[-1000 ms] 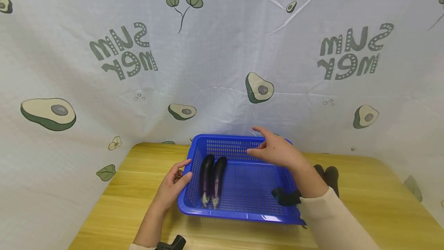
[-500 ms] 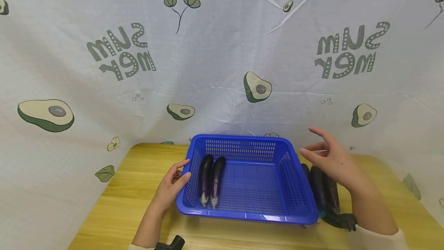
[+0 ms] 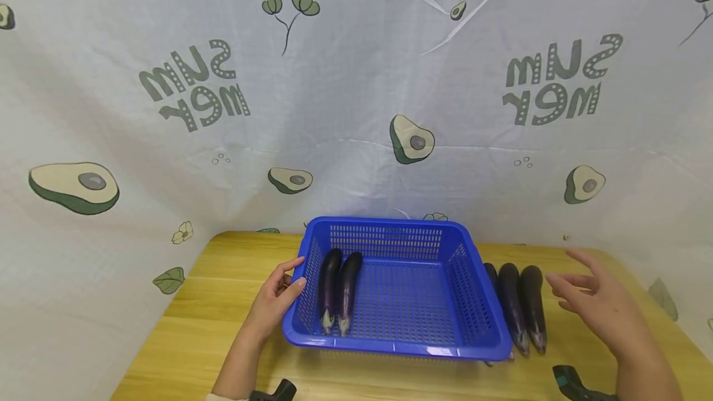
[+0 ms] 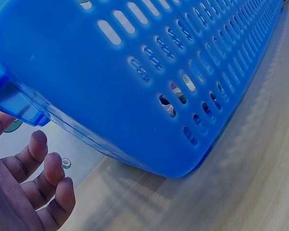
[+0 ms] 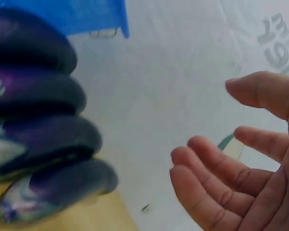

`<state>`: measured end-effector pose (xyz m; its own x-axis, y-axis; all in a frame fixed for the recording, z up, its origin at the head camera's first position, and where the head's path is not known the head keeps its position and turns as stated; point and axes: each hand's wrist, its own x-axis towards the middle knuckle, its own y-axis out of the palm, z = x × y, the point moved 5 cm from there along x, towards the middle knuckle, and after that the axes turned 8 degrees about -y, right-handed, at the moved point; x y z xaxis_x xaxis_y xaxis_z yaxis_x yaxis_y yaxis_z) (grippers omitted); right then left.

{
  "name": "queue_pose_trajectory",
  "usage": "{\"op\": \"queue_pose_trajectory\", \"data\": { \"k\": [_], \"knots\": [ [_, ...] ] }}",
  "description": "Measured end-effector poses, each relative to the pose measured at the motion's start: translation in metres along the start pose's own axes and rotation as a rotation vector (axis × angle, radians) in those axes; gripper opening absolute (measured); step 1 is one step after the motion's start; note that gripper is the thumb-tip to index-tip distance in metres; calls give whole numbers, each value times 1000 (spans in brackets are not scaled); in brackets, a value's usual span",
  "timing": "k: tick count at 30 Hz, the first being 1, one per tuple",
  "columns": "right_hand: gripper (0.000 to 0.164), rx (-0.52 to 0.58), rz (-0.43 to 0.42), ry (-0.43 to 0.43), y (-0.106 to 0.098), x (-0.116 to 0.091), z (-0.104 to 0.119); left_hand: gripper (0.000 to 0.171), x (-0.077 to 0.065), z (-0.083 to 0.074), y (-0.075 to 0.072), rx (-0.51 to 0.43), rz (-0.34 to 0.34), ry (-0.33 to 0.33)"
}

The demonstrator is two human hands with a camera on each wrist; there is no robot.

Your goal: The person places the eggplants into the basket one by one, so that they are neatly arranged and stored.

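Pale avocado-print cloth point(image 3: 334, 85) hangs behind a wood-grain table point(image 3: 195, 302), where my left hand point(image 3: 272, 303) touches the left rim of a blue basket point(image 3: 395, 348), thumb and forefinger spread along the edge, the other fingers loosely bent. Two eggplants point(image 3: 348, 293) lie side by side at the basket's left end, stem ends toward me. Thumb and fingers parted, my right hand point(image 3: 604, 308) hovers with nothing in it, just right of a row of eggplants point(image 3: 531, 302) beside the basket; the right wrist view shows four.
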<state>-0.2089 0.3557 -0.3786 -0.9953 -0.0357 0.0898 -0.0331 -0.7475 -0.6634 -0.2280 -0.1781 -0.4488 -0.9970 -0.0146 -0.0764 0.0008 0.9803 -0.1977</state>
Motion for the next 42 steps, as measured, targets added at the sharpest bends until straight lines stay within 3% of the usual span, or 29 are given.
{"op": "queue_pose_trajectory", "data": {
  "k": [8, 19, 25, 28, 32, 42],
  "knots": [
    [86, 64, -9, 41, -3, -1, -31, 46, -1, 2, -1, -29, 9, 0],
    [91, 47, 133, 166, 18, 6, -65, 46, 0, 2, -2, -16, 10, 13],
    [92, 27, 149, 174, 37, 12, -67, 47, 1, 2, -2, -8, 7, 11],
    [93, -52, 153, 172, 42, 15, -65, 47, 1, 2, -1, -6, 7, 9],
    [96, -140, 163, 194, 45, 18, -64, 47, 2, 2, -1, -5, 2, 4],
    [93, -163, 148, 189, 45, 19, -61, 48, 3, 2, 0, 2, -1, 1]
  ]
}}
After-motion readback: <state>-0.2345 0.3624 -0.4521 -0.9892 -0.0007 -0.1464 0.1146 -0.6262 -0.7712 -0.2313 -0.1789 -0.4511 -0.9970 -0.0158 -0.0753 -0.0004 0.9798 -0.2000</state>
